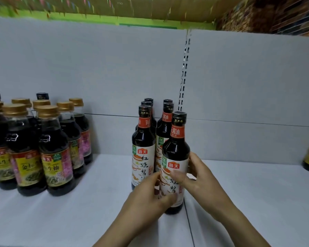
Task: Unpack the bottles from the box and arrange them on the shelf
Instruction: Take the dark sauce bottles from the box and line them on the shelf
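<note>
A dark glass bottle with a black cap, a red neck band and a white label printed in red and black is being stood upright on the white shelf, at the front right of its group. Five matching bottles are being kept upright just behind and to its left, in two close rows running back toward the shelf's grey rear panel. The box cannot be seen.

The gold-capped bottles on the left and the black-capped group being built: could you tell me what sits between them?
Nothing: in the head view, only bare white shelf separates the gold-capped bottles from the black-capped group.
</note>
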### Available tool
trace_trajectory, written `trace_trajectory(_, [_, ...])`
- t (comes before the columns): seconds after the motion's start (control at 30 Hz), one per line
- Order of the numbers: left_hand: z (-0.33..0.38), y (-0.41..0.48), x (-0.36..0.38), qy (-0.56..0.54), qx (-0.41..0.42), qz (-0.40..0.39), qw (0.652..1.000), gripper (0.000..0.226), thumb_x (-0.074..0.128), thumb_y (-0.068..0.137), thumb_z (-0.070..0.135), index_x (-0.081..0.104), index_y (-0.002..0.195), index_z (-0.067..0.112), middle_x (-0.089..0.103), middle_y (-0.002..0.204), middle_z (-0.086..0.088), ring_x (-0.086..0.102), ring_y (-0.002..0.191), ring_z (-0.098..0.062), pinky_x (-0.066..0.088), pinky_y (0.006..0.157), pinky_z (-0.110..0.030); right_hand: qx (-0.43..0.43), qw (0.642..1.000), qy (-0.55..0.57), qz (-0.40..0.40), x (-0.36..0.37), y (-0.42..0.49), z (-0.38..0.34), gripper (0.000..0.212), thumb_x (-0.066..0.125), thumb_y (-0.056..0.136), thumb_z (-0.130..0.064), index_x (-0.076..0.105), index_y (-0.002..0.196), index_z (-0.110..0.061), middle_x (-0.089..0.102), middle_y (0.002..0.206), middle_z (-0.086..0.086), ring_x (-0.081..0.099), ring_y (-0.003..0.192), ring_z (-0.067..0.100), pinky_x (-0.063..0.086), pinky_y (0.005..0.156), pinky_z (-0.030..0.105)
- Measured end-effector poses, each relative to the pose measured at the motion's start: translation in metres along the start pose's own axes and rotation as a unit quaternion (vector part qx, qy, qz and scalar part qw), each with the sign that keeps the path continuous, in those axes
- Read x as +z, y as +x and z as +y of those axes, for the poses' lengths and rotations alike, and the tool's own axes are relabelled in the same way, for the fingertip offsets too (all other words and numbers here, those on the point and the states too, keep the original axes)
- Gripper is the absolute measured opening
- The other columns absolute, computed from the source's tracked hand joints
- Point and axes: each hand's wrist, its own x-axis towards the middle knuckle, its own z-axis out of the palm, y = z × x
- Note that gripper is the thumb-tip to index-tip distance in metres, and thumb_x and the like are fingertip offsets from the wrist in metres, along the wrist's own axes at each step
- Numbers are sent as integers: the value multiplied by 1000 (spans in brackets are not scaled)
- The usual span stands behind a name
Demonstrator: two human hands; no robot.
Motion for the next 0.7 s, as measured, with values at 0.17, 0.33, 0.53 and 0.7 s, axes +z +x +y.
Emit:
trace_trajectory(0.17, [-1, -7, -25, 92, 36, 141, 985, 25, 73, 87, 49, 53, 100, 40, 66, 91, 14, 66, 83, -3, 58, 78, -36, 20, 999, -31, 11, 4, 7, -1, 66, 71, 75, -62, 47, 136, -56, 66, 121, -34, 62, 111, -13, 55, 84, 18])
trace_trajectory(0.33, [-6, 3, -47, 87, 37, 217, 972, 35, 70, 85, 55, 43, 102, 39, 60, 95, 12, 59, 84, 2, 43, 63, -21, 48, 998, -39, 27, 9, 13, -2, 59, 75, 86, -47, 46, 137, -51, 67, 126, -26, 62, 116, -7, 55, 84, 17])
trace_trajectory(0.53, [-17, 24, -60, 86, 25, 159, 983, 71, 73, 87, 56, 34, 143, 36, 53, 129, 8, 60, 114, -13, 55, 89, -33, 77, 995, -64, 28, 17, 9, 11, 63, 83, 86, -19, 47, 126, -52, 67, 116, -34, 60, 104, -21, 56, 77, 8])
trace_trajectory(0.7, [-21, 33, -58, 56, 48, 116, 990, 58, 75, 88, 50, 35, 130, 45, 60, 130, 12, 62, 114, -7, 58, 93, -35, 85, 993, -70, 53, 24, 12, 13, 61, 83, 87, -19, 48, 133, -39, 64, 119, -31, 61, 102, -20, 53, 70, 8])
